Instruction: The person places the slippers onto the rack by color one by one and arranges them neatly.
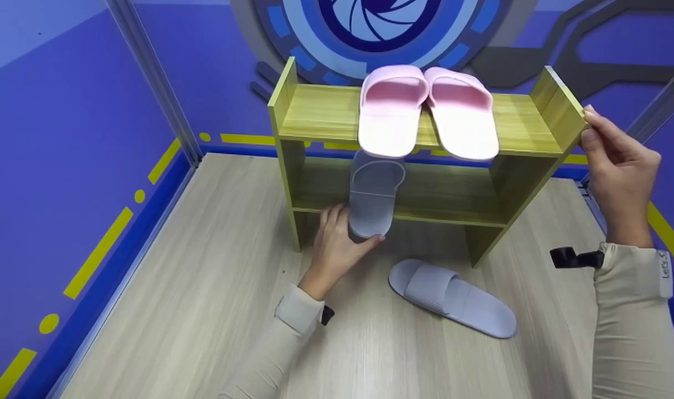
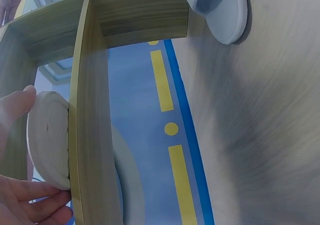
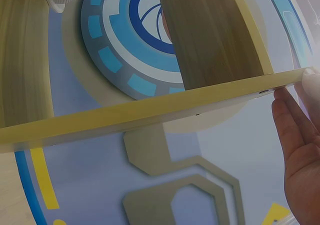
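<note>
A grey slipper [image 1: 372,205] lies on the middle shelf of a wooden shoe rack [image 1: 448,191], its heel end jutting past the front edge. My left hand [image 1: 337,241] grips that heel, thumb on one side and fingers on the other. The left wrist view shows the slipper's rounded end [image 2: 47,135] between thumb and fingers, against the shelf board. With thumb and fingers, my right hand [image 1: 622,166] pinches the front edge of the rack's right side panel [image 1: 558,108]. On the floor in front lies the other grey slipper [image 1: 453,299], toe toward the rack.
Two pink slippers [image 1: 392,111] sit side by side on the top shelf, heels overhanging its front edge. Blue-purple walls [image 1: 82,138] with yellow markings stand behind and beside the rack. The floor [image 1: 193,288] has a pale wood-grain surface.
</note>
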Demonstrator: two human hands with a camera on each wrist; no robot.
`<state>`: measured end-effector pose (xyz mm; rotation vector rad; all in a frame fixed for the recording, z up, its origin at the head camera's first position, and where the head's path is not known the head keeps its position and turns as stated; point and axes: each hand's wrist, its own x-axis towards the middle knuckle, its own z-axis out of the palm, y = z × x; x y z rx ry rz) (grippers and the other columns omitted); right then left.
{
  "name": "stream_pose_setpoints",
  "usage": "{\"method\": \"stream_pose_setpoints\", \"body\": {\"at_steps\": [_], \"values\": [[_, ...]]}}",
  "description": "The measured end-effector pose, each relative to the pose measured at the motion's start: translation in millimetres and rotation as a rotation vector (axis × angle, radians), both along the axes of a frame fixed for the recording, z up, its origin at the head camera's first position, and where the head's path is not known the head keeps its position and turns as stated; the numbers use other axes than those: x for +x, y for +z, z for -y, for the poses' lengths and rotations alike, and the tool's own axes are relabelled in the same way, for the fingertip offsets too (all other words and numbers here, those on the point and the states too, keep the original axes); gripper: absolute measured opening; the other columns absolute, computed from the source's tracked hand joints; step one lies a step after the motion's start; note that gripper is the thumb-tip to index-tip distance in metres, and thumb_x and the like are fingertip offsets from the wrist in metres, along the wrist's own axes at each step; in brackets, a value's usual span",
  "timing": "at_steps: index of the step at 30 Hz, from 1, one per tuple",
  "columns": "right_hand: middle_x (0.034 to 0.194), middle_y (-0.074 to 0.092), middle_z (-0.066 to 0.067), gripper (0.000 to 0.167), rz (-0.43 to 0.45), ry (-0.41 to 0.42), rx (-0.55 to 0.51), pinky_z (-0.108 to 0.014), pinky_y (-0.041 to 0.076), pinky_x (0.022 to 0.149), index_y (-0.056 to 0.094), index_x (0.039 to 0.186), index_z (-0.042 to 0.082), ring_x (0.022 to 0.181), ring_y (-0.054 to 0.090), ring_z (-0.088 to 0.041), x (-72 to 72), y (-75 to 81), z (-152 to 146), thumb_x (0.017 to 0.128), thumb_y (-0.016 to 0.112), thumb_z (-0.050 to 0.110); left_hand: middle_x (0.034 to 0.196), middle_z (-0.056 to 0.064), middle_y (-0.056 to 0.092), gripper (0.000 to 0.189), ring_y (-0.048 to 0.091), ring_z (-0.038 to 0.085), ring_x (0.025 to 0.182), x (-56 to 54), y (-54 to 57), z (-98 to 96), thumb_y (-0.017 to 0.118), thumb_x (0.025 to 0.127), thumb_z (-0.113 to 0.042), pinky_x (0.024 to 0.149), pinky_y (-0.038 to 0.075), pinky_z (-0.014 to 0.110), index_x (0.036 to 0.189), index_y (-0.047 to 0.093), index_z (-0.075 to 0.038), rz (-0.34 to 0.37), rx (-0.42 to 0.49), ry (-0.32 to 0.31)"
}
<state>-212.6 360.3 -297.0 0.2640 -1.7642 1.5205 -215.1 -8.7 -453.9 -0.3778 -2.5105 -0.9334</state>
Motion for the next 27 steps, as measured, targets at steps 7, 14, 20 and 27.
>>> {"method": "stream_pose_setpoints", "body": {"at_steps": [7, 14, 20, 27], "values": [[0.125, 0.065, -0.01, 0.028, 0.012, -0.007, 0.026, -0.014, 0.051, 0.087, 0.067, 0.116, -0.003, 0.112, 0.065, -0.012, 0.8, 0.4, -0.6, 0.088, 0.062, -0.002, 0.124, 0.013, 0.058, 0.081, 0.049, 0.03, 0.119, 0.3, -1.6, -1.3, 0.08, 0.07, -0.053, 0.097, 0.048, 0.042, 0.127, 0.057, 0.0, -0.028, -0.007, -0.013], [0.127, 0.063, -0.009, 0.028, 0.033, -0.054, 0.077, -0.013, 0.05, 0.088, 0.066, 0.117, -0.002, 0.112, 0.064, -0.01, 1.8, 1.4, -0.2, 0.09, 0.061, 0.0, 0.127, 0.013, 0.056, 0.082, 0.047, 0.029, 0.121, 1.9, -1.7, -2.5, 0.079, 0.071, -0.053, 0.099, 0.047, 0.042, 0.129, 0.055, 0.0, -0.006, 0.002, -0.011], [0.126, 0.064, -0.009, 0.027, 0.034, -0.066, 0.066, -0.013, 0.05, 0.087, 0.067, 0.117, -0.001, 0.112, 0.064, -0.01, 2.3, 1.6, 1.7, 0.09, 0.061, 0.001, 0.13, 0.014, 0.054, 0.085, 0.046, 0.03, 0.125, 1.8, -1.7, -5.3, 0.077, 0.072, -0.055, 0.101, 0.046, 0.042, 0.131, 0.053, 0.0, 0.026, 0.009, 0.002], [0.128, 0.063, -0.008, 0.029, 0.047, -0.095, 0.129, -0.012, 0.049, 0.088, 0.066, 0.119, 0.001, 0.114, 0.063, -0.008, 3.4, 2.3, 1.7, 0.091, 0.06, 0.002, 0.129, 0.015, 0.054, 0.085, 0.047, 0.031, 0.124, 1.0, -1.9, -5.9, 0.077, 0.071, -0.056, 0.101, 0.046, 0.043, 0.13, 0.053, 0.001, -0.004, 0.009, 0.008]]}}
